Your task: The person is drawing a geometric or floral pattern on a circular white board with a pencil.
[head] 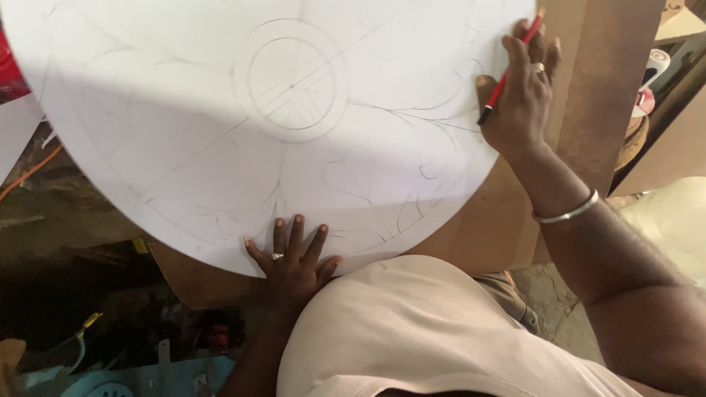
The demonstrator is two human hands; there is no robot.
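We see left hand (294, 257) pressed flat, fingers spread, on near rim of white round board (220, 125); nothing gripped. Right hand (518, 92) closes fingers around red pencil (507, 70) at board's right edge, dark tip down by pencilled curves. Board overhangs brown panel (588, 88) beneath; we judge it could pivot or tip if left palm lifts, skewing line. Pencil sits near rim, could run off edge. Open room: bare panel at right; clutter and orange cable (29, 173) crowd left.

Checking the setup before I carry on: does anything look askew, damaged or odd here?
Nothing stands out. The round white board lies flat and unbroken, left hand pressed on its near edge, right hand holding a red pencil at its right rim.
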